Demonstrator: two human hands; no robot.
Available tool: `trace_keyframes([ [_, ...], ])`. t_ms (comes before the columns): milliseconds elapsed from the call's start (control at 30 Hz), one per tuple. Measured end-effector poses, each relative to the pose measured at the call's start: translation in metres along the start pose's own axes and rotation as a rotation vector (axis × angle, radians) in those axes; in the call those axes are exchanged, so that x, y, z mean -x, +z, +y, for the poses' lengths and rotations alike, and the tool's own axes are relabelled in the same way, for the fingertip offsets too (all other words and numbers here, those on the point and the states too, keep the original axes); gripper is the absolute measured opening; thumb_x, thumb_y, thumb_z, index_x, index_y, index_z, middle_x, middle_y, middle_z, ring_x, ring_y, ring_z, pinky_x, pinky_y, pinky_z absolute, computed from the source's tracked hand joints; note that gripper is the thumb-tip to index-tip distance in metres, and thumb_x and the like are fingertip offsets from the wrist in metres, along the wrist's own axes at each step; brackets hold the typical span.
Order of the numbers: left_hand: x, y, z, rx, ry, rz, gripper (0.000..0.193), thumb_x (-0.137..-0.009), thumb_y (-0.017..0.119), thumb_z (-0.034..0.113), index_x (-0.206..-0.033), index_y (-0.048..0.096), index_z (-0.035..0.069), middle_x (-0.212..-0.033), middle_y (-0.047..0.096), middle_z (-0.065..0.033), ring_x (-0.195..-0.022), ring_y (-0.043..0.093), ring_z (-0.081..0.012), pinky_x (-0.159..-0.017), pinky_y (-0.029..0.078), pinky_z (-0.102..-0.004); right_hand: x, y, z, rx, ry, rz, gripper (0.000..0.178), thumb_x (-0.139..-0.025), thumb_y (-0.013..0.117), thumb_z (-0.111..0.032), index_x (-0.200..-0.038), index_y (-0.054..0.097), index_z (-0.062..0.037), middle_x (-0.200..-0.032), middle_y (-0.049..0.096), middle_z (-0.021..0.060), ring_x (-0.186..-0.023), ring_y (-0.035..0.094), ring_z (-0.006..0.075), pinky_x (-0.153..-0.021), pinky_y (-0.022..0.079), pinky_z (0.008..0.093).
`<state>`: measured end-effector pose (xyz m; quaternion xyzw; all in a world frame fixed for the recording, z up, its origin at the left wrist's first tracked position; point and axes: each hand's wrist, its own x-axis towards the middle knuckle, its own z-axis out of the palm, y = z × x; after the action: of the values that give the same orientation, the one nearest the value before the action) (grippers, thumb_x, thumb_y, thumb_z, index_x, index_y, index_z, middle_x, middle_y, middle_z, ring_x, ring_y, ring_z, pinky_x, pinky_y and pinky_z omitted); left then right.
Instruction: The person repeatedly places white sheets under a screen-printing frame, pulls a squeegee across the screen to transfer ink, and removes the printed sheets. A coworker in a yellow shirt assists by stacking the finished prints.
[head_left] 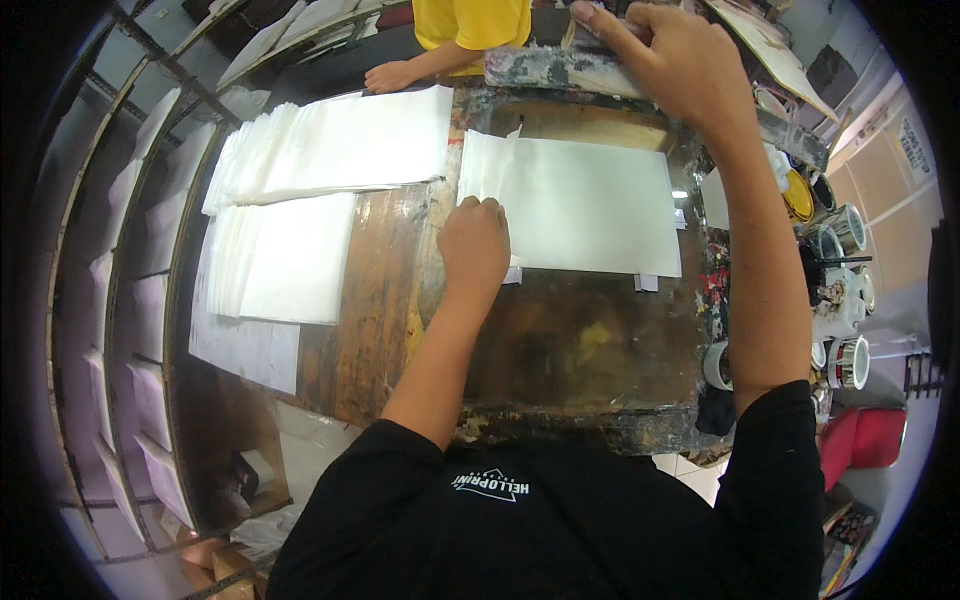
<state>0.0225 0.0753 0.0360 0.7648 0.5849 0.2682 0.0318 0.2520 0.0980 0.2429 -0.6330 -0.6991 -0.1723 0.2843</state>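
A large white paper sheet point(600, 205) lies on the dark, paint-stained work board point(570, 345), its left part curled up in a fold. My left hand point(475, 240) is closed at the sheet's lower left, pinching its edge. Up at the far side, my right hand point(680, 55) is raised, its fingers curled around the top of a paint-smeared wooden bar point(570, 72); the exact grip is partly out of the picture. Small white paper tabs point(647, 283) stick out beneath the sheet's near edge.
Fanned stacks of white paper point(340, 140) sit left of the board. A drying rack point(170, 300) with sheets stands farther left. Paint cans point(848, 362) line the right side. Across the table is another person in a yellow shirt point(475, 25), a hand point(392, 76) near the stacks.
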Motion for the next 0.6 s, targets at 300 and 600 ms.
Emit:
trace_keyframes([
  [300,-0.05,-0.036,-0.045,0.101,-0.158,0.069,0.029,-0.091,0.071,0.024,-0.081,0.073,-0.004,-0.083,0.071,-0.0273,-0.085,0.071,-0.0434,-0.077,0.056,-0.0493,-0.01,0.004,0.012,0.029,-0.075,0.069,0.076,-0.097,0.048,-0.072,-0.078,0.072,-0.0019,-0.074,0.069,0.0188,-0.073,0.07,0.0364,-0.074,0.053,0.0487],
  [600,-0.021,0.01,-0.037,0.394,0.036,0.013,0.054,-0.106,0.056,0.031,-0.153,0.048,0.005,-0.16,0.039,-0.0246,-0.149,0.034,-0.0426,-0.124,0.028,-0.0523,-0.015,-0.011,-0.01,-0.002,-0.006,-0.053,0.084,-0.096,0.045,-0.072,-0.076,0.074,0.0045,-0.077,0.072,0.0251,-0.079,0.071,0.0424,-0.076,0.054,0.0507],
])
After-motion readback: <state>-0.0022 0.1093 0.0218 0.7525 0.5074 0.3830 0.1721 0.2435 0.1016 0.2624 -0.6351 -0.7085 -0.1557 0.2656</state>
